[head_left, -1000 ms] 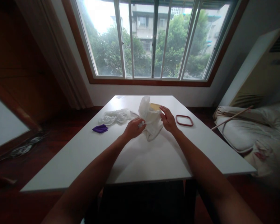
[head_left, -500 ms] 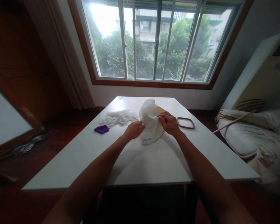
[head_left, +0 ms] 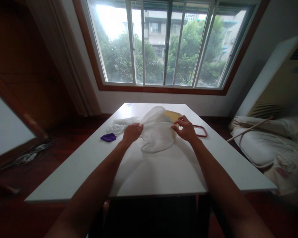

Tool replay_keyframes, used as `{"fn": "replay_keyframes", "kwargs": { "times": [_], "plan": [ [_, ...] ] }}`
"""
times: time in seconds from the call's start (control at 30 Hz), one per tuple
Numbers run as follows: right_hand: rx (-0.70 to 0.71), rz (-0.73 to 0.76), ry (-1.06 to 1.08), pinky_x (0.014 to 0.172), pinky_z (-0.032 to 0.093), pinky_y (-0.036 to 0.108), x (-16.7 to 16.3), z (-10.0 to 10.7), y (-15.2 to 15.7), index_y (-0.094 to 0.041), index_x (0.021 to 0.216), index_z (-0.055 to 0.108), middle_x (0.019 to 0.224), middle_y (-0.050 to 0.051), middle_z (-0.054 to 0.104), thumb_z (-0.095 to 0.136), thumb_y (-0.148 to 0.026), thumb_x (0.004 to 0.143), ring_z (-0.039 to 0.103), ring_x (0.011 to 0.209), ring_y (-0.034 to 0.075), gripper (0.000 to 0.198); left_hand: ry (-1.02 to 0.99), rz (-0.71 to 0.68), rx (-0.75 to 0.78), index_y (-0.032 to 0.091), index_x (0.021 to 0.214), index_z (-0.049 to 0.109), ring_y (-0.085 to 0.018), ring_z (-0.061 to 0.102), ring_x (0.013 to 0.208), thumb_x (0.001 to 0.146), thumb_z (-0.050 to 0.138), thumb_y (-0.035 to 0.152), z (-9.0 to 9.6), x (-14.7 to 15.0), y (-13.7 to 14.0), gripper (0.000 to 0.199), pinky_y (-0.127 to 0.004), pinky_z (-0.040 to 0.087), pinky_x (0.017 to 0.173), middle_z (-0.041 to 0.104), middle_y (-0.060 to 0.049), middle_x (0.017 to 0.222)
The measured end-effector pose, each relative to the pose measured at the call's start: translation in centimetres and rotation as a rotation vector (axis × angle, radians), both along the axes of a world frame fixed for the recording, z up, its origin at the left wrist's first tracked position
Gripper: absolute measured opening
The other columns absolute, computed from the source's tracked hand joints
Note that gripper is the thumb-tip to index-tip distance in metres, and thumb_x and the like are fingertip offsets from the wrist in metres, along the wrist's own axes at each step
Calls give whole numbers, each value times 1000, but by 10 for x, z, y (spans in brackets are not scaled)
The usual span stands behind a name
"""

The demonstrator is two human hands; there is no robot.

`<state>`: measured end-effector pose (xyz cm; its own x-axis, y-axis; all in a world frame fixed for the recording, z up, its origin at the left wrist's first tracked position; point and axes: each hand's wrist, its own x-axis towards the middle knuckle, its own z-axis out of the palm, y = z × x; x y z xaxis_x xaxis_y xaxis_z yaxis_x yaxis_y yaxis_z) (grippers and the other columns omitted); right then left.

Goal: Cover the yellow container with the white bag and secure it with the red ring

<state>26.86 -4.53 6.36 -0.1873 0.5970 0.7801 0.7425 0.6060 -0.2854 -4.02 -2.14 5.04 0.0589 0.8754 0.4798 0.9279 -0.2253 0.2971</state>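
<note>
A thin white see-through bag [head_left: 157,134] spreads above the middle of the white table [head_left: 156,175]. My left hand [head_left: 132,133] is closed, pinching the bag's left side between thumb and fingers. From under the bag's upper right shows a flat yellow thing with a rounded corner [head_left: 173,114]; the rest of it is covered, so its kind is unclear. My right hand [head_left: 186,129] is at its right edge, fingers curled over it and thumb beside the bag's edge. A reddish-brown rounded frame [head_left: 201,135] lies just right of that hand, partly hidden by it.
Left of my left hand lies crumpled white translucent material [head_left: 119,125], with a folded purple cloth [head_left: 108,137] in front of it. A window [head_left: 164,49] is beyond the table. On the right stands a covered couch [head_left: 260,142] with a thin stick [head_left: 250,128] across it.
My left hand has moved left, stretching the bag that way. More of the yellow thing shows at the upper right. My right hand has shifted slightly right, covering part of the frame.
</note>
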Motion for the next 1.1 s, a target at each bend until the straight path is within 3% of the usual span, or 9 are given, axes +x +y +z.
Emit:
{"fn": "replay_keyframes", "kwargs": {
  "times": [0.23, 0.33, 0.43, 0.53, 0.63, 0.8, 0.93, 1.1],
  "plan": [
    [80, -35, -43, 76, 51, 33, -1, -3, 1, -20, 77, 68, 98, 8, 59, 60, -54, 88, 60, 88, 20, 37, -72, 200, 15, 19, 78, 66, -26, 64, 88, 88, 47, 41, 4, -40, 16, 31, -33, 44, 74, 71, -11, 94],
    [134, -18, -117, 76, 51, 33, -11, -4, -3, -20, 78, 68, 98, 9, 60, 64, -55, 85, 59, 88, 21, 36, -108, 228, 176, 18, 87, 65, -30, 63, 97, 87, 51, 39, 7, -44, 14, 25, -40, 46, 85, 68, -13, 103],
    [183, 19, -222, 77, 50, 35, -29, -7, -7, -20, 78, 67, 99, 10, 62, 64, -58, 84, 58, 87, 21, 39, -198, 3, 445, 18, 110, 59, -29, 57, 117, 89, 54, 45, 16, -31, 2, 34, -44, 42, 101, 63, -13, 121],
    [209, 63, -352, 79, 49, 37, -46, -11, -12, -19, 80, 68, 104, 11, 63, 63, -61, 83, 56, 89, 23, 42, -218, -276, 503, 20, 128, 49, -27, 46, 133, 87, 59, 54, 18, -5, -11, 54, -45, 36, 112, 52, -13, 140],
    [183, 107, -463, 81, 49, 39, -59, -15, -16, -19, 85, 69, 109, 12, 63, 62, -60, 84, 55, 91, 24, 42, -188, -343, 370, 21, 141, 37, -30, 36, 142, 79, 67, 61, 7, 17, -15, 80, -47, 32, 116, 38, -16, 152],
    [84, 192, -530, 83, 49, 41, -71, -17, -24, -19, 96, 69, 115, 13, 61, 59, -49, 91, 53, 97, 25, 32, -205, -205, 80, 20, 152, 18, -35, 26, 147, 73, 71, 62, -22, 24, -6, 104, -49, 34, 114, 24, -20, 158],
    [35, 184, -601, 84, 50, 38, -76, -18, -26, -18, 101, 68, 118, 12, 59, 58, -23, 88, 51, 101, 25, 17, -265, -118, -143, 19, 155, -2, -42, 46, 134, 69, 76, 60, -32, 21, -1, 123, -52, 45, 102, 32, -27, 152],
    [-5, 167, -586, 84, 52, 37, -77, -20, -23, -18, 105, 69, 120, 11, 58, 57, -18, 86, 51, 104, 25, 22, -249, -129, -271, 7, 152, -17, -43, 54, 126, 64, 78, 61, -39, 22, 4, 140, -51, 48, 92, 44, -34, 143]
  ]
}}
